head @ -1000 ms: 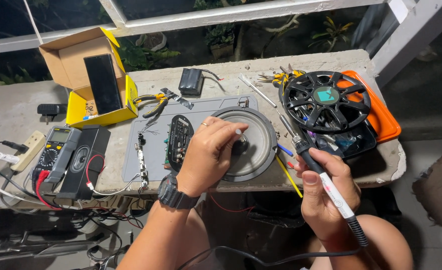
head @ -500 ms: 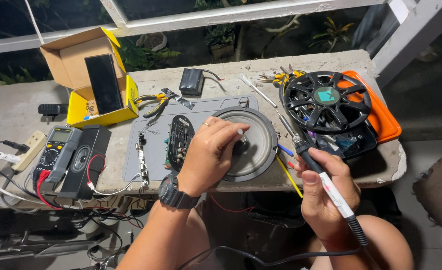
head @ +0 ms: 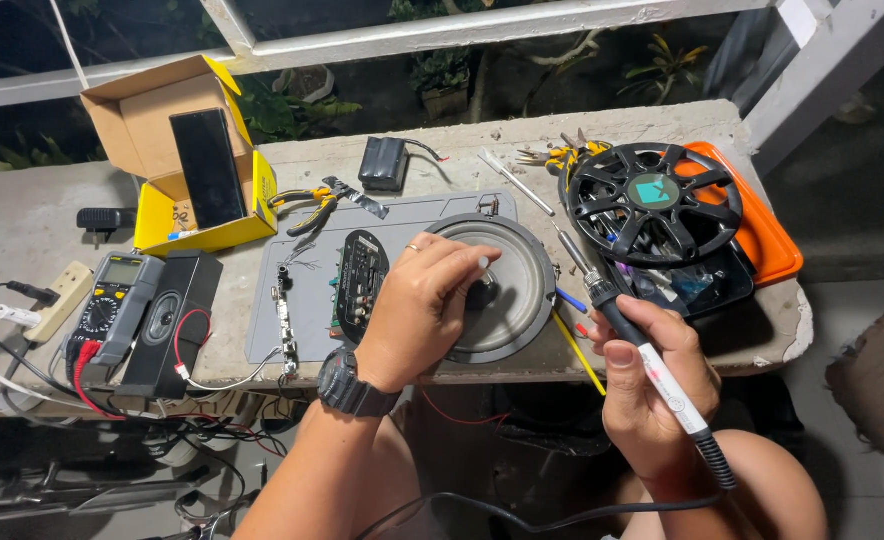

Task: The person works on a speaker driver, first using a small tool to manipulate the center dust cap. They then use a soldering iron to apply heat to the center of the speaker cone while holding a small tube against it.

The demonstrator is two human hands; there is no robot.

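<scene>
My left hand (head: pixel 417 305), with a black watch on the wrist, rests on a round grey speaker cone (head: pixel 507 300) that lies on a grey work mat (head: pixel 302 300); its fingertips pinch something small at the cone's centre. My right hand (head: pixel 652 385) grips a soldering iron (head: pixel 642 350) with a black grip and white handle. Its metal tip points up and left, just off the speaker's right rim. A black circuit board (head: pixel 362 270) lies beside my left hand.
A black speaker grille (head: pixel 657 200) sits on an orange tray (head: pixel 762 225) at right. Further left are a multimeter (head: pixel 117 300), a small black speaker box (head: pixel 172 315), a yellow cardboard box (head: pixel 177 150), pliers (head: pixel 307 200) and a black battery pack (head: pixel 382 162). Wires hang off the front edge.
</scene>
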